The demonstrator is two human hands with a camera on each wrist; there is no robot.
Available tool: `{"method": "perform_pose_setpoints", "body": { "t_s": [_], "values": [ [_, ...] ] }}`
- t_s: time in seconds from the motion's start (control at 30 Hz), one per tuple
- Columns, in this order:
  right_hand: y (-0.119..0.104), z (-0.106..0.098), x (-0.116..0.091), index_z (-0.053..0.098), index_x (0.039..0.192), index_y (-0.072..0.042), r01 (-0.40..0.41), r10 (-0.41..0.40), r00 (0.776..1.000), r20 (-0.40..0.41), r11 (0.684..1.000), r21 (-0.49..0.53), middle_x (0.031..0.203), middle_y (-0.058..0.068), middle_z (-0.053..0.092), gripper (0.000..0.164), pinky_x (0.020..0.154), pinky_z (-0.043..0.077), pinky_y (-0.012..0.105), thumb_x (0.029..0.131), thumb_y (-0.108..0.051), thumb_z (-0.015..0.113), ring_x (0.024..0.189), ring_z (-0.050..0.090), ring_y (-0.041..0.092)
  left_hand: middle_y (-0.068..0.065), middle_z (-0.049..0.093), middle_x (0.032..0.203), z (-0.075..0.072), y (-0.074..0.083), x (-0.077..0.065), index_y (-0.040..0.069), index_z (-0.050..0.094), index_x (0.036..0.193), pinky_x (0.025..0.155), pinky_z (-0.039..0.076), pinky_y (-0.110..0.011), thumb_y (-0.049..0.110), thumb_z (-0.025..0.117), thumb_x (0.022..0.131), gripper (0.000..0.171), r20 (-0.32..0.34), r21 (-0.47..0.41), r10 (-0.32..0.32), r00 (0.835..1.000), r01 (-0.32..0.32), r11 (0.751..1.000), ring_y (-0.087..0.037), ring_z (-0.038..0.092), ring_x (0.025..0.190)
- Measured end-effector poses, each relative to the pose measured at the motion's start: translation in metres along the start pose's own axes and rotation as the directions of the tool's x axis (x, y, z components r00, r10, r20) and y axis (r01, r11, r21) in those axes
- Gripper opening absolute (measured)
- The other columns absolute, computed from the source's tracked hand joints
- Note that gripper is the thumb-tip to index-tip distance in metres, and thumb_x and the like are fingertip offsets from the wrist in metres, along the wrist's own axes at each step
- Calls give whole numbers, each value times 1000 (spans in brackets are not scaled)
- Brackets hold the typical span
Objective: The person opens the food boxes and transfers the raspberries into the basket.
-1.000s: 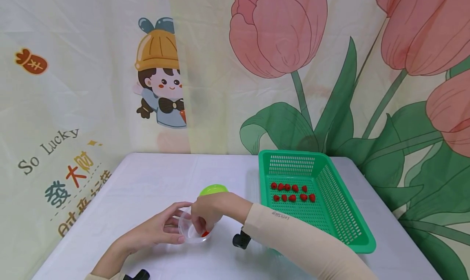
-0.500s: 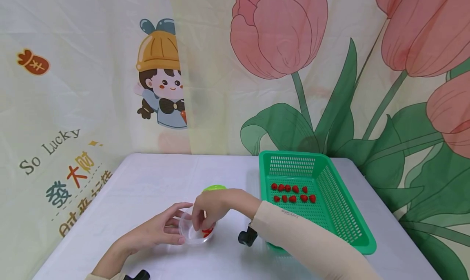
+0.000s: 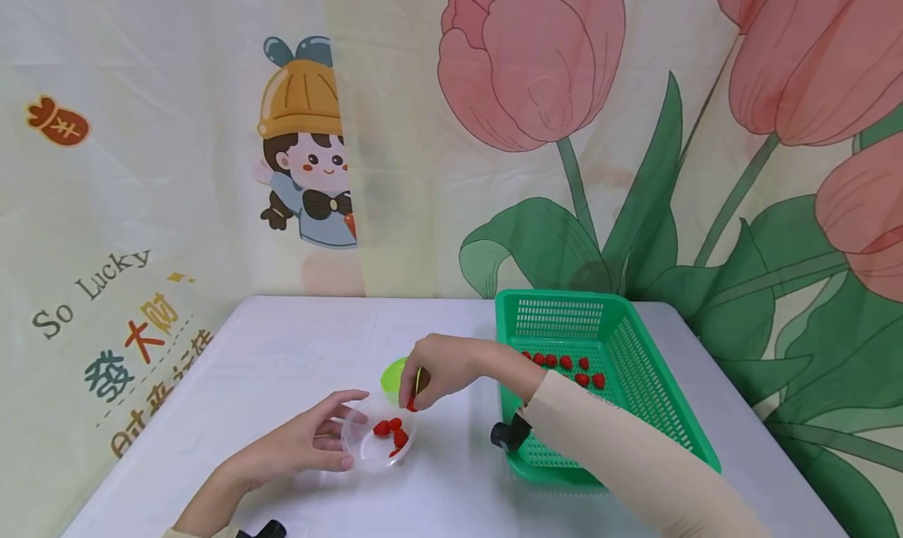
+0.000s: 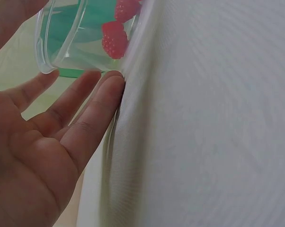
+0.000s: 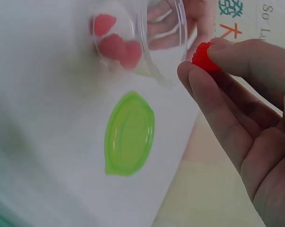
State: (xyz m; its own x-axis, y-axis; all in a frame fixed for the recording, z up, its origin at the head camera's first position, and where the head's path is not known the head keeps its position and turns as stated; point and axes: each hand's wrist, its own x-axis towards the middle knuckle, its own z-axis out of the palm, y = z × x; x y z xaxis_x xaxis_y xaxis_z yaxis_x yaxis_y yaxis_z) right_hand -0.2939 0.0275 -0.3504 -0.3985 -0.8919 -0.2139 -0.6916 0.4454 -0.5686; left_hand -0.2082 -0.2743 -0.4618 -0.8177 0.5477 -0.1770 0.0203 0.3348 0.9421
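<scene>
Behind the white cloth-covered table (image 3: 303, 342) I see a pale fabric backdrop (image 3: 402, 209) printed with large pink tulips (image 3: 536, 67), broad green leaves (image 3: 543, 232), a cartoon figure (image 3: 317, 161) in a mustard-yellow cap (image 3: 299, 95), a red-brown pouch (image 3: 59, 121) and slanted grey "So Lucky" lettering (image 3: 90, 288).

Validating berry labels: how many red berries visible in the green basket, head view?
7 visible red berries in the green basket: five in the far row, two nearer; the right arm may hide more.

Your right hand (image 3: 446, 363) rose out of the clear cup (image 3: 361, 452) and shifted toward the green basket (image 3: 560, 316), pinching a red berry (image 5: 205, 57). Berries (image 3: 382, 428) inside the cup were uncovered, while your right arm (image 3: 621, 452) hid some in the basket.
</scene>
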Motion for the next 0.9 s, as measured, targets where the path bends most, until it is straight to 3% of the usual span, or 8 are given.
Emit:
{"method": "perform_pose_setpoints", "body": {
  "t_s": [0.17,0.37,0.5,0.7,0.9],
  "values": [
    [7,-17,-27,84,107,-12,-1,2,999,-43,1000,29,94,-12,77,11,82,59,20,97,-11,79,83,73,2,-20,47,152,1,-1,1,22,31,165,98,56,-25,16,81,95,86,-1,13,13,1000,-13,1000,-36,61,130],
    [20,-35,-68,83,104,-18,-31,38,993,-108,998,62,97,-9,78,10,85,60,24,96,-12,80,87,75,4,-23,46,153,1,-2,1,20,30,165,99,56,-27,12,80,95,87,6,12,54,999,-54,998,-36,62,130],
    [33,-43,-97,83,104,-19,-56,65,986,-154,997,62,99,-9,79,11,86,61,26,96,-13,81,89,76,6,-22,45,153,1,-1,0,18,28,165,98,57,-28,13,80,95,88,5,12,39,999,-39,999,-36,62,130],
    [61,-44,-128,83,107,-12,-63,74,980,-184,996,65,99,-7,79,11,85,62,28,96,-14,80,90,77,11,-19,46,153,1,0,1,19,29,166,97,57,-27,15,81,95,88,-2,13,0,1000,0,1000,-34,61,131],
    [89,-33,-146,81,109,-8,-85,96,974,-204,994,63,101,-3,79,14,85,61,26,96,-9,79,90,75,7,-20,45,153,1,0,3,19,28,166,99,57,-28,14,80,95,87,5,11,4,1000,-5,1000,-33,61,130]
  ]
}}
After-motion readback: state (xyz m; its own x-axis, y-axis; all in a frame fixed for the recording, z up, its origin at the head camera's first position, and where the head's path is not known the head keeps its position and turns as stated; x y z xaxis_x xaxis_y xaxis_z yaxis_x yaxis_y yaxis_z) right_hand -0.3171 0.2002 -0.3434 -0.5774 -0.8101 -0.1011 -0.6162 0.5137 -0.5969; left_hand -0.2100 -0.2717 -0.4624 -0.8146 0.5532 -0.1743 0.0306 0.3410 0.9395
